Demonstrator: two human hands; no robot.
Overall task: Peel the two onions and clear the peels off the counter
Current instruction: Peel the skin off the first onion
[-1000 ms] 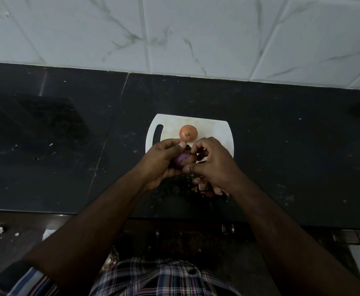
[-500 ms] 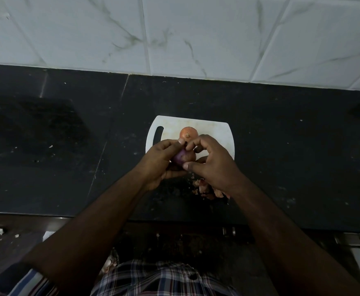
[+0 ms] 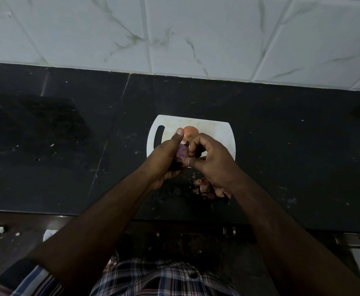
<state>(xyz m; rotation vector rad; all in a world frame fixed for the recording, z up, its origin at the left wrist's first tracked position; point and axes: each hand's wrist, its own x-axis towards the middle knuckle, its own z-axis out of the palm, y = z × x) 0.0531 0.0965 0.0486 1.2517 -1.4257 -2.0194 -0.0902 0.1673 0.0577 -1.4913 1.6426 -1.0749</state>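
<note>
A: Where are the 2 onions?

B: Take the white board as the mark. The purple onion is held above its near edge, between both hands. The orange onion sits on the board, just beyond the hands, skin on.

A: How are the hands set?

B: The left hand cups the purple onion, fingers curled under it and thumb up against its far side. The right hand has its fingers bent in at the onion's right side, with the thumb touching the near side. It seems to be pinching at the skin, though the bit it grips is too small to tell.

A: And the peels?

B: 1 heap of pinkish peels lies on the dark bench, just nearer than the board's near right corner, partly under the right wrist.

A: Anything else?

B: White marbled tiles rise behind the bench, beyond the board. A checked shirt shows at the bottom.
</note>
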